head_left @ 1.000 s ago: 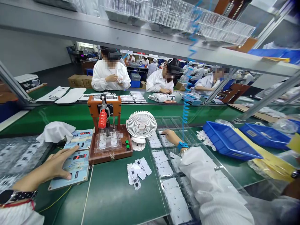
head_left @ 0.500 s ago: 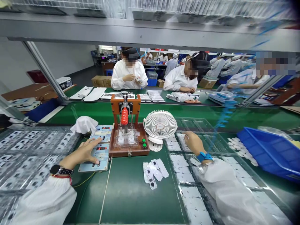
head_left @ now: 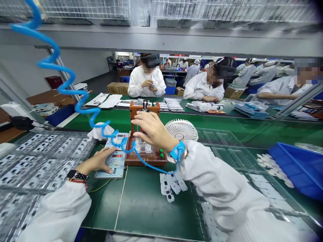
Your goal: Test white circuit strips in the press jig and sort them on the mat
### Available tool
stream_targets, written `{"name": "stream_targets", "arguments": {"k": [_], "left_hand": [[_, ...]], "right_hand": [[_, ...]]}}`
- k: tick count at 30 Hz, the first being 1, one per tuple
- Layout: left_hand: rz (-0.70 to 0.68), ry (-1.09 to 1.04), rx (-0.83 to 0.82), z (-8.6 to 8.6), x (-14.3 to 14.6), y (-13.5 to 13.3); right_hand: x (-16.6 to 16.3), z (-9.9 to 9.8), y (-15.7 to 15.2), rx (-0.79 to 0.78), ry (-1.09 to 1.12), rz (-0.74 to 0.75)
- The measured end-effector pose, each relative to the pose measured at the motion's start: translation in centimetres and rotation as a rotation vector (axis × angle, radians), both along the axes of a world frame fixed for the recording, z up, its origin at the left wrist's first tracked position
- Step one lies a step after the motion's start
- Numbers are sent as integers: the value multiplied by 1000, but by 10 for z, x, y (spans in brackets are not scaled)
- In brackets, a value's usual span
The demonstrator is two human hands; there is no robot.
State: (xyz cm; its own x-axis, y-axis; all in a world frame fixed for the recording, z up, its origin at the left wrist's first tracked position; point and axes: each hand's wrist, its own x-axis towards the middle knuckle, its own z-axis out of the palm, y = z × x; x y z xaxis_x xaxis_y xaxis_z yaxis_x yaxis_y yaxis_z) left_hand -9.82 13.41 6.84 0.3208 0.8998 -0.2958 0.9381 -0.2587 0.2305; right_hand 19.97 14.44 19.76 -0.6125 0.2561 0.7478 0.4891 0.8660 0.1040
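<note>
My right hand [head_left: 149, 129] hovers over the brown test fixture [head_left: 151, 159], fingers curled downward onto its clear nest and hiding the red lever; what the fingers hold is hidden. A blue wrist strap [head_left: 177, 151] on that wrist trails a blue coiled cord [head_left: 63, 88] up to the left. My left hand [head_left: 99, 162] lies flat, fingers spread, on the light blue meter panel [head_left: 115, 165] with a red digit display. Several small white cards [head_left: 173, 184] lie loose on the green mat in front of the fixture.
A small white fan [head_left: 182, 129] stands right of the fixture, a white cloth [head_left: 96, 133] behind the panel. Clear trays of cards lie at left [head_left: 30, 158] and right [head_left: 227, 153]. A blue bin [head_left: 297, 164] sits far right. Other people in white coats work across the belt.
My right hand left the clear tray on the right and swung left over the test fixture. The coiled cord now crosses the view. My left hand stays on the panel.
</note>
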Motion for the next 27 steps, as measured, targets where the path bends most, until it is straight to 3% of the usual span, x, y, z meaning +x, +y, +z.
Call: {"name": "stream_targets", "arguments": {"k": [6,14,17,21,24,27], "left_hand": [[4,7,-31,0,2,1],[36,-3,-79,2,4,0],[33,-6,-73,3,5,-1],[29,-50,-54,2,3,-3],[11,-93,23,4,6,-4],[-53,-197,208,9,24,-9]], "right_hand": [[-8,-14,33,94,10,75],[-7,-23,33,295,199,185],[-14,-3,28,156,319,201],[-23,42,31,-223,493,173],[-23,68,41,-442,502,300],[-20,79,50,-545,513,401]]}}
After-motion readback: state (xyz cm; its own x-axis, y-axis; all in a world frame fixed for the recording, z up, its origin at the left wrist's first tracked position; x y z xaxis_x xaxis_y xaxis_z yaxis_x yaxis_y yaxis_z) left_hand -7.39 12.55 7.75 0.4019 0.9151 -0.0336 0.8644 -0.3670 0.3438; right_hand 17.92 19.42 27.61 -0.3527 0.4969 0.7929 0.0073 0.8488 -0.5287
